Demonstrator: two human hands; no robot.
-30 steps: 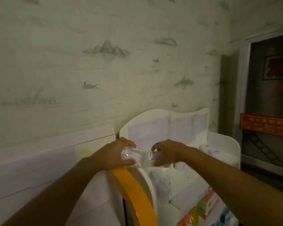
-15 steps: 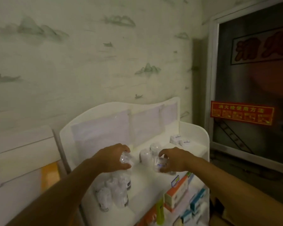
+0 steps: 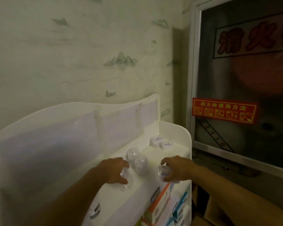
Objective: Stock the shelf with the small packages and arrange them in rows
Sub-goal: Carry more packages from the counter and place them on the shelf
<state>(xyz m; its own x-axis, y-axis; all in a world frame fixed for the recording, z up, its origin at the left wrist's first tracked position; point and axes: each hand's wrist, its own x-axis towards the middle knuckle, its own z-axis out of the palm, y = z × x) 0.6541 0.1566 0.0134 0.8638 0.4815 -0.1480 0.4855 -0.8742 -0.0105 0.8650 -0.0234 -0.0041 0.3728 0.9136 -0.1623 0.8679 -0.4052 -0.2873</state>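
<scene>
While the left hand (image 3: 115, 172) grips one clear package (image 3: 125, 180) on the shelf (image 3: 167, 154), the right hand (image 3: 176, 168) holds another package (image 3: 164, 172).

"消火栓使用方法" on red sticker (image 3: 224, 112); "消火" on cabinet door (image 3: 245, 88).

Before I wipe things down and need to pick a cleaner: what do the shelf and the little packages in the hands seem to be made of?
The shelf looks like white painted board or plastic: smooth, matte, rounded edges. The package in the left hand, and the one in the right hand, look like clear, glossy plastic wrap with glints.
</scene>
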